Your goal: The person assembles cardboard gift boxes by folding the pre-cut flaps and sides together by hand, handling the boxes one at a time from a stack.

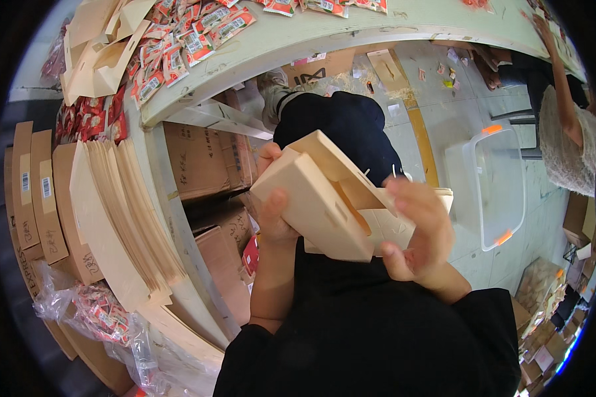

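A cream folding carton point(324, 205), partly folded, is held tilted over my lap. My left hand point(276, 205) is closed on its left end, thumb on the near face and fingers behind. At the carton's right end, my right hand point(420, 228) is raised with thumb and fingers apart, slightly blurred. Its fingertips are at the edge of a raised flap; whether they touch it I cannot tell. More cream card point(394, 225) shows behind the carton, between it and my right hand.
Flat card blanks point(116, 218) stand stacked at left. Red-and-white packets point(195, 46) and folded cartons point(102, 66) lie on the table point(245, 63). A bag of packets point(106, 317) sits lower left. Right are a clear plastic bin point(500, 188) and another person point(566, 126).
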Demonstrator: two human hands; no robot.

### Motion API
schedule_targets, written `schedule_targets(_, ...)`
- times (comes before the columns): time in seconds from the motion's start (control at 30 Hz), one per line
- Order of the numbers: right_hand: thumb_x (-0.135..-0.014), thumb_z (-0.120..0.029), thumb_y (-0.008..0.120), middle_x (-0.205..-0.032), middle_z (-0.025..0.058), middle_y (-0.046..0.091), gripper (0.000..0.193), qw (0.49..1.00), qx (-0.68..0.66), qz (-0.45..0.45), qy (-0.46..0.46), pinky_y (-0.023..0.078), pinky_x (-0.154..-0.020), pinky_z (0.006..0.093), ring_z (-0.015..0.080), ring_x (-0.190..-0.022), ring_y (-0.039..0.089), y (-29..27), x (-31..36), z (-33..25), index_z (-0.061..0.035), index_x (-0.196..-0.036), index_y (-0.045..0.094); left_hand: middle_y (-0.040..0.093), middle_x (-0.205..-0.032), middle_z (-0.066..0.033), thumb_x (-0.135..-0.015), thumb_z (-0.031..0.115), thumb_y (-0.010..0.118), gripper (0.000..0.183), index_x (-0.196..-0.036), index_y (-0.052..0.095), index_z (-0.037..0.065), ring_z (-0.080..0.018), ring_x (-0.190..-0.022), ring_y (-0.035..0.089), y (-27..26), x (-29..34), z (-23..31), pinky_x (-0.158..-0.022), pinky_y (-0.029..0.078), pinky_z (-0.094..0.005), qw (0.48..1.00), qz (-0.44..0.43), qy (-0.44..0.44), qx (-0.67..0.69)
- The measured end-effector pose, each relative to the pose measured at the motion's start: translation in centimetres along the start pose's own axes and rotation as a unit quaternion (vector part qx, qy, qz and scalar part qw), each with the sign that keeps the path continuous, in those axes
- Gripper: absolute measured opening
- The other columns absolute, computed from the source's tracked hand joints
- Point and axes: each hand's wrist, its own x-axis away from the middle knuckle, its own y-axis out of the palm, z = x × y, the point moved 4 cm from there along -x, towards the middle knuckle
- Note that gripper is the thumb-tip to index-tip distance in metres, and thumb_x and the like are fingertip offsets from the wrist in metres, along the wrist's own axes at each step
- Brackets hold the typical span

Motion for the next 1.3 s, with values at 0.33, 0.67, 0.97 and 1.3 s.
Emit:
schedule_targets(0.33,-0.074,0.003,0.057,-0.091,0.0176,0.060,0.023,0.986,-0.041,0.080,0.139,0.048,-0.070,0.0282,0.0252,-0.080,0.061,4.0,1.2,2.5,0.0042,-0.097,0.056,0.049,-0.098,-0.0151,-0.070,0.007,0.055,0.037,-0.104,0.040,0.011,-0.0274,-0.090,0.051,0.3,0.3,-0.3,-0.076,0.047,-0.0409,0.990,0.119,0.080,-0.003)
schedule_targets(0.67,-0.084,-0.028,0.054,-0.109,0.0163,0.052,0.036,0.708,-0.610,0.202,0.293,0.037,-0.090,0.0320,0.0197,-0.102,0.049,6.2,1.2,3.6,0.0021,-0.101,0.047,0.052,-0.091,-0.0098,-0.075,0.012,0.052,0.028,-0.101,0.042,0.007,-0.0189,-0.083,0.053,1.8,-0.1,0.3,-0.075,0.045,-0.0314,0.967,0.229,0.106,-0.028)
schedule_targets(0.97,-0.086,-0.014,0.050,-0.082,0.0035,0.059,0.014,0.814,-0.404,0.158,0.386,0.041,-0.067,0.0204,0.0069,-0.073,0.050,4.7,1.7,6.6,-0.0020,-0.087,0.057,0.052,-0.097,-0.0090,-0.080,0.018,0.046,0.033,-0.107,0.046,0.000,-0.0154,-0.086,0.051,0.7,-1.1,1.4,-0.079,0.041,-0.0273,0.969,0.122,0.051,-0.208)
schedule_targets(1.3,-0.089,-0.020,0.035,-0.068,0.0099,0.061,0.038,0.877,-0.236,0.160,0.387,0.043,-0.062,0.0251,0.0138,-0.062,0.055,3.5,2.0,7.2,0.0014,-0.067,0.056,0.058,-0.081,-0.0070,-0.089,0.018,0.040,0.025,-0.089,0.056,-0.002,-0.0109,-0.074,0.053,1.0,1.1,0.5,-0.067,0.042,-0.0236,0.925,0.017,0.019,-0.380)
